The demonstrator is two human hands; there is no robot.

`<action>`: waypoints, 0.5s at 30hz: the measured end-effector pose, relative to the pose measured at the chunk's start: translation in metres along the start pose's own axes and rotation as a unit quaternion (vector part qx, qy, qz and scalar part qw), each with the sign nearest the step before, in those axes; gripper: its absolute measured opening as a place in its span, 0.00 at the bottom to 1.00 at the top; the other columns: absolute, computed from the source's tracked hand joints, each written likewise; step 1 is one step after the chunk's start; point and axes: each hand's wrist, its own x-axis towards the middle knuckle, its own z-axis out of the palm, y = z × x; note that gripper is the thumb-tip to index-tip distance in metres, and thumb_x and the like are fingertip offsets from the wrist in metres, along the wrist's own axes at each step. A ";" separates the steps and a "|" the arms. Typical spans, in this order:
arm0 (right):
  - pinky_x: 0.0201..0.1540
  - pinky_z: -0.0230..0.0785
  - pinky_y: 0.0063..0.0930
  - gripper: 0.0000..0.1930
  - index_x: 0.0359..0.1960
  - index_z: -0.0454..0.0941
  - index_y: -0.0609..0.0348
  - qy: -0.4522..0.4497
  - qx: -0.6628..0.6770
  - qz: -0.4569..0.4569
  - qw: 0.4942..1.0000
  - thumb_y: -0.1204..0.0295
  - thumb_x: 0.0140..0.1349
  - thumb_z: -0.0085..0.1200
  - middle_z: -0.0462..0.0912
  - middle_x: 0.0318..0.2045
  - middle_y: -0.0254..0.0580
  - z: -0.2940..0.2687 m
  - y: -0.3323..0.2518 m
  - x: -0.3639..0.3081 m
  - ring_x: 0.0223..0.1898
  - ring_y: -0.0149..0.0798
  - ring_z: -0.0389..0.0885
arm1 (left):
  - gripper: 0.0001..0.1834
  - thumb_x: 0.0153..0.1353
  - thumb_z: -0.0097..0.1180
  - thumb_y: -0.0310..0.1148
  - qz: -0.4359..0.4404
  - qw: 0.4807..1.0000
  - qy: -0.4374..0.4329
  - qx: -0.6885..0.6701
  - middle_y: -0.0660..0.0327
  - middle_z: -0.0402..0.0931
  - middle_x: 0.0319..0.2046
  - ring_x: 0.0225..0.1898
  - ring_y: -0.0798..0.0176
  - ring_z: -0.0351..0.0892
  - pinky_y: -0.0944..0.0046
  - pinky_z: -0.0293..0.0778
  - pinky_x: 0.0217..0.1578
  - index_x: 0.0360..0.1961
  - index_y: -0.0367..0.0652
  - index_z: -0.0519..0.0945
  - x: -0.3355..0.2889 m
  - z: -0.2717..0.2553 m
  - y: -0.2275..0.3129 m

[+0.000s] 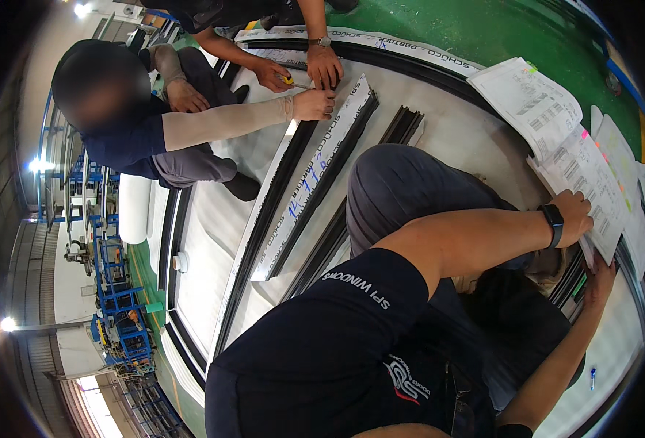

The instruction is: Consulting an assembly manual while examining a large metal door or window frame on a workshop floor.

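Left forearm (pixel 483 232) and right forearm (pixel 556 369) reach rightward, the curled left hand (pixel 575 217) near the right hand (pixel 598 283).

We look down through a wide fisheye lens worn on the person's head, so near that their dark shirt (pixel 315 321) fills the lower middle. We take in the paper booklet (pixel 589 171) at right, a crouching co-worker (pixel 129 152) farther off, and blue racks (pixel 121 296) bending along the left rim.
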 end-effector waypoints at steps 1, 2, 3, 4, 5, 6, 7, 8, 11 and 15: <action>0.49 0.71 0.40 0.22 0.58 0.74 0.56 0.001 0.004 -0.002 1.000 0.69 0.62 0.59 0.80 0.50 0.37 0.000 0.000 -0.001 0.50 0.38 0.77 | 0.10 0.56 0.55 0.39 0.000 1.000 0.000 0.000 0.58 0.79 0.38 0.46 0.50 0.76 0.50 0.73 0.40 0.35 0.53 0.86 0.000 0.000 0.000; 0.49 0.70 0.40 0.21 0.57 0.74 0.56 0.003 0.007 -0.005 1.000 0.69 0.62 0.59 0.80 0.50 0.37 0.001 0.000 -0.002 0.49 0.38 0.77 | 0.10 0.56 0.55 0.38 0.000 1.000 -0.003 0.001 0.58 0.79 0.38 0.46 0.50 0.76 0.50 0.73 0.40 0.35 0.53 0.86 -0.001 0.000 0.000; 0.49 0.70 0.40 0.21 0.57 0.74 0.56 0.002 0.007 -0.005 1.000 0.69 0.62 0.59 0.80 0.50 0.37 0.002 -0.001 -0.003 0.49 0.38 0.77 | 0.10 0.56 0.55 0.38 0.000 1.000 -0.005 0.003 0.58 0.79 0.38 0.46 0.51 0.76 0.50 0.73 0.40 0.35 0.53 0.86 -0.001 0.000 -0.001; 0.49 0.70 0.40 0.21 0.57 0.74 0.57 0.003 -0.001 -0.002 1.000 0.69 0.62 0.59 0.80 0.50 0.37 0.004 -0.003 -0.003 0.49 0.38 0.77 | 0.10 0.56 0.55 0.38 -0.001 1.000 -0.004 0.004 0.58 0.79 0.38 0.46 0.51 0.76 0.50 0.73 0.40 0.35 0.53 0.86 -0.001 -0.001 -0.002; 0.50 0.70 0.40 0.21 0.57 0.74 0.57 0.005 -0.009 0.000 1.000 0.69 0.62 0.59 0.80 0.50 0.37 0.006 -0.004 -0.003 0.49 0.38 0.77 | 0.10 0.56 0.55 0.38 -0.003 1.000 -0.010 0.006 0.57 0.79 0.38 0.46 0.51 0.76 0.50 0.73 0.40 0.35 0.52 0.86 -0.001 -0.001 -0.002; 0.50 0.70 0.40 0.21 0.57 0.74 0.57 0.007 -0.010 0.001 1.000 0.69 0.62 0.59 0.80 0.50 0.37 0.004 -0.003 -0.003 0.49 0.38 0.77 | 0.10 0.56 0.55 0.38 -0.002 1.000 -0.017 0.003 0.57 0.79 0.38 0.46 0.51 0.76 0.50 0.73 0.40 0.34 0.52 0.86 0.000 -0.002 0.000; 0.50 0.70 0.40 0.21 0.57 0.75 0.57 0.013 -0.009 0.004 1.000 0.69 0.62 0.59 0.80 0.50 0.37 0.002 -0.003 -0.003 0.49 0.38 0.77 | 0.10 0.56 0.55 0.38 -0.001 1.000 -0.017 0.001 0.57 0.79 0.38 0.46 0.51 0.76 0.50 0.73 0.40 0.34 0.52 0.86 0.000 -0.002 0.001; 0.50 0.70 0.40 0.21 0.57 0.75 0.57 0.018 -0.009 0.007 1.000 0.69 0.62 0.59 0.80 0.50 0.37 -0.001 -0.002 -0.003 0.50 0.38 0.77 | 0.10 0.56 0.55 0.38 -0.003 1.000 -0.025 -0.004 0.57 0.79 0.38 0.47 0.51 0.76 0.50 0.73 0.40 0.35 0.52 0.86 0.001 -0.003 0.003; 0.49 0.70 0.40 0.21 0.58 0.74 0.56 0.010 -0.003 0.001 1.000 0.69 0.63 0.58 0.80 0.50 0.37 0.006 -0.003 -0.004 0.50 0.38 0.77 | 0.10 0.56 0.55 0.38 -0.009 1.000 -0.027 -0.008 0.57 0.79 0.39 0.47 0.50 0.76 0.50 0.72 0.41 0.35 0.52 0.86 0.000 -0.004 0.000; 0.49 0.70 0.40 0.21 0.58 0.74 0.56 0.009 -0.002 -0.002 1.000 0.69 0.63 0.57 0.80 0.50 0.37 0.001 0.000 -0.001 0.50 0.37 0.77 | 0.10 0.56 0.55 0.37 -0.010 1.000 -0.020 -0.011 0.57 0.79 0.39 0.47 0.50 0.75 0.50 0.72 0.41 0.35 0.52 0.86 -0.001 -0.004 0.001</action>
